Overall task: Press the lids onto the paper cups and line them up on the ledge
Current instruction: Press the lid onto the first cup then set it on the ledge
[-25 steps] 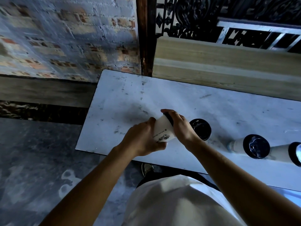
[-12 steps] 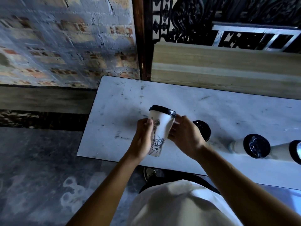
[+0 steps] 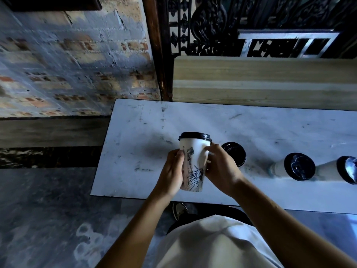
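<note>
Cup (image 3: 194, 161): lidded, upright, lifted clear of ledge (image 3: 135, 144) for placing.
Left hand (image 3: 171, 174): clasps cup wall.
Right hand (image 3: 221, 171): clasps opposite side, steadying.
Row: three lidded cups (image 3: 299, 167) rightward.

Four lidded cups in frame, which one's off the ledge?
The illustrated paper cup, held between the left hand and right hand. The other three stand on the white ledge in a row to its right.
</note>
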Motion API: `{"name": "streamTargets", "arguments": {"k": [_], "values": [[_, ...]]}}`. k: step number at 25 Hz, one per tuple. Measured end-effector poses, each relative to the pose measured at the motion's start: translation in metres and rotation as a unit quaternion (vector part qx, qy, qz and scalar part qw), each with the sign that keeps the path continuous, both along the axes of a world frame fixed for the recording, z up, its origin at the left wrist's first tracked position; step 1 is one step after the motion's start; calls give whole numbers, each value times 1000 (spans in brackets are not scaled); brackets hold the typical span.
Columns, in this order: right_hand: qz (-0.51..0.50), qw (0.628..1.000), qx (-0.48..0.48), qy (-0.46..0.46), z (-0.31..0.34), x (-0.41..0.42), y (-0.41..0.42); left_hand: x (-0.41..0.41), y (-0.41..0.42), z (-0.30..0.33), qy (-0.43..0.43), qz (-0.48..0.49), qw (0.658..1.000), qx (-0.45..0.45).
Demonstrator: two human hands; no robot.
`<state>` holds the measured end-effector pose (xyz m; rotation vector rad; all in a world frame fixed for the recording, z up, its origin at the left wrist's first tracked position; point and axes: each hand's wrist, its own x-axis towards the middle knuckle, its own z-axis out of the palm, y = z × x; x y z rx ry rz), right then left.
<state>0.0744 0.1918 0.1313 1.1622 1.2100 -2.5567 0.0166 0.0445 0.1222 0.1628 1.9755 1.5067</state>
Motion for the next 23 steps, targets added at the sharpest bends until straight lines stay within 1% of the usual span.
{"name": "streamTargets", "arguments": {"k": [3, 6, 9, 12, 15, 19, 21, 23], "values": [[-11, 1000, 17, 18, 4, 1, 0, -2, -5, -3, 0, 47, 999, 9], [-7, 998, 61, 29, 9, 1, -1, -7, -11, 0, 46, 89, 994, 40], [10, 995, 97, 22, 14, 1, -4, -12, -15, 7, 103, 75, 990, 66], [23, 993, 109, 39, 18, 2, -7, -6, -18, 12, 124, 51, 988, 74], [31, 992, 109, 50, 17, 1, -3, -3, -19, 17, 116, 68, 988, 80], [2, 997, 70, 42, 14, -4, 4, -5, -18, 26, 90, 104, 986, 95], [-10, 995, 93, 34, 15, -5, 9, -6, -18, 29, 93, 103, 986, 93], [-5, 994, 103, 46, 16, -1, 15, -6, -17, 30, 93, 102, 986, 89]]}}
